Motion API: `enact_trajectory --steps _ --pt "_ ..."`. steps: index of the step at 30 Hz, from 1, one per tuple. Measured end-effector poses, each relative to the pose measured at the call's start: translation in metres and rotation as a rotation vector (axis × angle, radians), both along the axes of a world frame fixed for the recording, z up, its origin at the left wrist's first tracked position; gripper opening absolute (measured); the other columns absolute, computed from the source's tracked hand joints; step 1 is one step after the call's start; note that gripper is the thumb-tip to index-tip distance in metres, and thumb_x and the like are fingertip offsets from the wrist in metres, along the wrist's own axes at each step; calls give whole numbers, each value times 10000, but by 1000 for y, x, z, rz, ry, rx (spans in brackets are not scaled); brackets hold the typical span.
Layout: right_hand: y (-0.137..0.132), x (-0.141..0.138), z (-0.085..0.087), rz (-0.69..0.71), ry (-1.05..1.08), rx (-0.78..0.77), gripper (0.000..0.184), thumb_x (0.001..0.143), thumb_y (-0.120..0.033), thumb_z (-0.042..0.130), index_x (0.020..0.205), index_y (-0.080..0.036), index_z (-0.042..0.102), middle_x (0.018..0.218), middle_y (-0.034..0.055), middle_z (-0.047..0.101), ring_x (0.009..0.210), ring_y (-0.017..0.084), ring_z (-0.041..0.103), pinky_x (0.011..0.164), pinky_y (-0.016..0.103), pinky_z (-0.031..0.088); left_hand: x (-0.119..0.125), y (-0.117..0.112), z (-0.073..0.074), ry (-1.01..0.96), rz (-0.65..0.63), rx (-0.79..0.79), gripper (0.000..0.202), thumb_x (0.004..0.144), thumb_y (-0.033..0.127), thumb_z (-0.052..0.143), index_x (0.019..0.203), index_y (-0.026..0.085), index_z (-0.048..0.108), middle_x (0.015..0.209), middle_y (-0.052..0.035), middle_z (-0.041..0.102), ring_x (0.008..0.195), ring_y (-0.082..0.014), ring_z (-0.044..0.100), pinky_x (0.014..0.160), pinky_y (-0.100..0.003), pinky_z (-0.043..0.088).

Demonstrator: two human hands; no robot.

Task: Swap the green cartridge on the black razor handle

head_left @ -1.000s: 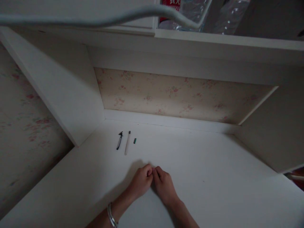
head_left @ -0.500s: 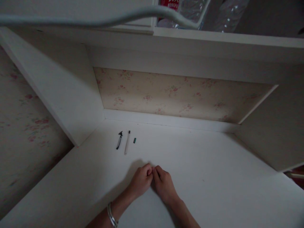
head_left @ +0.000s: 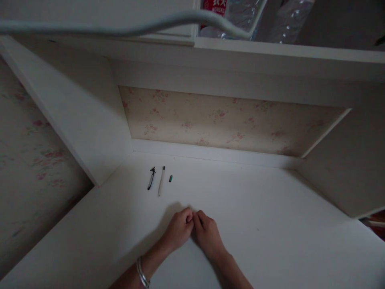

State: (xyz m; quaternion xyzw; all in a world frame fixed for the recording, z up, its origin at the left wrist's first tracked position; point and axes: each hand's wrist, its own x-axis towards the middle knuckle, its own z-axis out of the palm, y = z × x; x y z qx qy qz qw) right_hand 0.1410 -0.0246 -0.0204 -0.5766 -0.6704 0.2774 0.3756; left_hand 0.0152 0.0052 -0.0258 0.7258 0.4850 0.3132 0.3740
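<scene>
My left hand (head_left: 178, 229) and my right hand (head_left: 207, 233) rest side by side on the white desk (head_left: 270, 224), knuckles up and fingertips meeting. Both have curled fingers; whether they hold anything is hidden. A silver bracelet (head_left: 141, 273) circles my left wrist. Beyond the hands, apart from them, lie three small things in a row: a black clip-like part (head_left: 151, 178), a thin pale pen barrel (head_left: 161, 181) and a tiny green piece (head_left: 171, 178).
The desk sits in a white alcove with side panels (head_left: 81, 120) and floral wallpaper (head_left: 222, 118) at the back. A shelf overhead holds plastic bottles (head_left: 240, 16). A grey cable (head_left: 150, 24) crosses the top of the view.
</scene>
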Motion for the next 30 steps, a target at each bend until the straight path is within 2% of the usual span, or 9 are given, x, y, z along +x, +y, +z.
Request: enact_trajectory --steps 8,22,30 --pt "0 0 2 11 -22 -1 316 949 -332 328 735 -214 529 662 4 595 584 141 540 568 217 357 0 0 2 -3 -1 -3 189 731 110 389 591 200 299 529 67 321 529 -100 326 507 -249 192" --pt "-2 1 7 20 -1 -18 291 944 -279 341 738 -207 534 658 2 582 583 136 529 567 215 348 0 -1 3 0 2 1 189 724 105 391 593 200 293 531 66 317 530 -102 319 510 -253 187" --pt "0 0 2 -3 10 -37 292 944 -313 345 730 -208 514 628 -8 574 558 135 517 544 215 332 0 -1 3 2 -8 2 179 718 105 388 594 199 300 534 66 320 535 -102 323 508 -247 193"
